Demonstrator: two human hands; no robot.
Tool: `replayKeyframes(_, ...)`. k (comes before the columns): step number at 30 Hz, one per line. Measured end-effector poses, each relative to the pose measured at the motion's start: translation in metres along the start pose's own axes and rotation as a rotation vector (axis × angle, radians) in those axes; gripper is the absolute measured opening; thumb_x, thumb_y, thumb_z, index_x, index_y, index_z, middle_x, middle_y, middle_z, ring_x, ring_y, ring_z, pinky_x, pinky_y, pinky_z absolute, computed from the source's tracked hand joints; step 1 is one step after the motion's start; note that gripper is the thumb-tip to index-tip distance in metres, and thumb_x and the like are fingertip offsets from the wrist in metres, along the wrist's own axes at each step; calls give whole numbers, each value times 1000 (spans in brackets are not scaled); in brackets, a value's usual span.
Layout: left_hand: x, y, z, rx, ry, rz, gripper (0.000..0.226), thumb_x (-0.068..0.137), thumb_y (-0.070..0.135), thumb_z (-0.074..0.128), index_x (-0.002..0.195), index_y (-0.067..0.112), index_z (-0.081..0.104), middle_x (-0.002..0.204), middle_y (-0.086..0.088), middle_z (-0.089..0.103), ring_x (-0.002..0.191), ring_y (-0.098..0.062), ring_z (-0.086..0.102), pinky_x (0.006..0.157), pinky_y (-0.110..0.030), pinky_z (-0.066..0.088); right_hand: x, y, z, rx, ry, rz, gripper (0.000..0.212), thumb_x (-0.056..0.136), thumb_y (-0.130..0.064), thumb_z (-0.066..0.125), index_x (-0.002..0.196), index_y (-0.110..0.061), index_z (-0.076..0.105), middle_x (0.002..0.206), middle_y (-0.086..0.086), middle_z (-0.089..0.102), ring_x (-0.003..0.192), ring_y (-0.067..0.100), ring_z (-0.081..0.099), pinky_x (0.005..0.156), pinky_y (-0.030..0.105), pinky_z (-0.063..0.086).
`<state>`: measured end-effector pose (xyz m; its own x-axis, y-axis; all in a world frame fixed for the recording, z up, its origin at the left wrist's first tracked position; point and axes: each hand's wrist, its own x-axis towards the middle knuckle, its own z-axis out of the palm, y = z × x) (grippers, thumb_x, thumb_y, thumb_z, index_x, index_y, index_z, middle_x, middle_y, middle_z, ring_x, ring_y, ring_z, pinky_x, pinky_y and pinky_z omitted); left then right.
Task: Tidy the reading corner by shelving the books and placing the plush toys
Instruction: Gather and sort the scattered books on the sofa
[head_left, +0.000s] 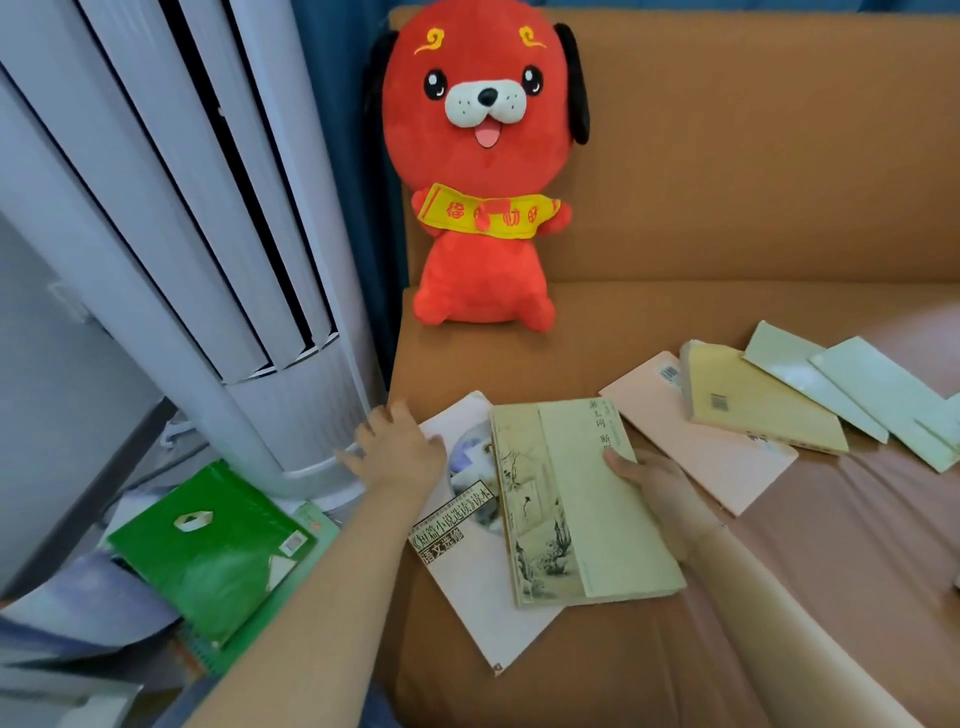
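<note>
1. Two bare hands reach over an orange sofa (727, 182) strewn with books.
2. The left hand (400, 449) lies at the sofa's left edge, palm down, fingers spread and relaxed, resting on the top corner of a pale pink book (467, 577). It grips nothing.
3. That pink book carries black Chinese print; one boxed line reads "语文选修".
4. The right hand (641, 475) grips a cream book (582, 499), thumb on the cover, fingers curled under its right edge. The cream book lies partly over the pink one, near the seat's front left.
5. Its cover shows an ink landscape and vertical characters, too small to read surely.
6. Further right along the seat, a salmon book (711, 457), a yellow book (758, 405) with a barcode, and pale green books (857, 389) overlap in a fan.
7. A red plush dog (480, 171) sits upright in the sofa's back left corner, wearing a yellow banner with red characters.
8. Left of the sofa stands a white tower air conditioner (182, 208); a green book (213, 551) lies at its base.
</note>
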<state>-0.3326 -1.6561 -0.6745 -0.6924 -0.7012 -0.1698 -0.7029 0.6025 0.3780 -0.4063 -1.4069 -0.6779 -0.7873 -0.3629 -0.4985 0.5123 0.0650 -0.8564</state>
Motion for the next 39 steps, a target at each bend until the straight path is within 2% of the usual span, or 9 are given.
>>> replayKeyframes(3, -12, -21, 10, -296, -54, -208, 92, 81, 35, 66, 151, 13, 10, 155, -15, 18, 141, -34, 22, 112, -55, 24, 4, -2, 4, -56, 11, 2, 30, 93, -21, 60, 112, 2, 64, 102, 19, 72, 91, 36, 69, 83, 50, 55)
replayKeyframes(6, -26, -41, 24, -825, -28, -344, 74, 68, 19, 61, 135, 2, 35, 129, -20, 53, 120, -37, 51, 100, -46, 44, 6, -2, 10, -90, 31, 13, 30, 91, -23, 62, 110, 0, 65, 99, 17, 73, 92, 36, 70, 87, 54, 53)
replayKeyframes(11, -35, -32, 10, -685, 154, -96, 50, 87, -1, 53, 136, 8, 46, 124, -9, 62, 115, -29, 56, 87, -31, 41, -2, 9, 22, -24, 94, -34, 22, 93, -20, 61, 104, -1, 66, 96, 15, 73, 89, 34, 70, 79, 45, 57)
replayKeyframes(16, 8, -15, -4, -846, -5, 120, 57, 83, -14, 51, 134, 11, 53, 124, -1, 61, 117, -22, 57, 101, -37, 45, -5, 17, 33, -28, 160, -100, 15, 93, -17, 60, 100, -6, 67, 98, 12, 73, 88, 28, 70, 78, 41, 57)
replayKeyframes(26, 6, -7, -13, -1202, -215, -59, 38, 87, -9, 42, 103, 14, 67, 90, -3, 71, 83, -21, 65, 80, -37, 52, 17, -6, 69, -167, 144, -249, 19, 91, -19, 63, 104, -5, 66, 96, 9, 73, 80, 22, 70, 71, 34, 57)
replayKeyframes(29, -4, -5, -22, -1305, -323, -9, 35, 87, -8, 45, 102, 14, 69, 95, -3, 73, 89, -20, 67, 82, -37, 54, 24, 5, 85, -158, 139, -269, 22, 88, -13, 62, 110, -14, 62, 104, 1, 69, 93, 20, 67, 85, 41, 56)
replayKeyframes(32, -13, 2, -17, -1135, -206, 20, 33, 88, -3, 49, 109, 17, 64, 114, -2, 64, 108, -22, 58, 86, -31, 47, 23, 10, 75, -346, 202, -385, 37, 86, -17, 62, 122, -19, 57, 125, -4, 55, 123, 19, 50, 105, 42, 42)
replayKeyframes(36, -26, 15, -2, -186, 94, 424, 59, 88, 11, 55, 143, 25, 40, 158, -1, 17, 145, -22, 13, 116, -38, 9, 21, -2, 15, -593, 432, -499, 41, 85, -11, 61, 126, -10, 56, 133, 7, 52, 128, 25, 42, 106, 30, 33)
replayKeyframes(39, -36, 34, 8, -71, -43, 691, 52, 94, 21, 52, 144, 32, 39, 160, 6, 14, 147, -16, 7, 119, -38, 1, 24, -19, -34, -747, 492, -441, 40, 84, -9, 57, 124, -12, 57, 136, 10, 45, 130, 28, 37, 106, 33, 31)
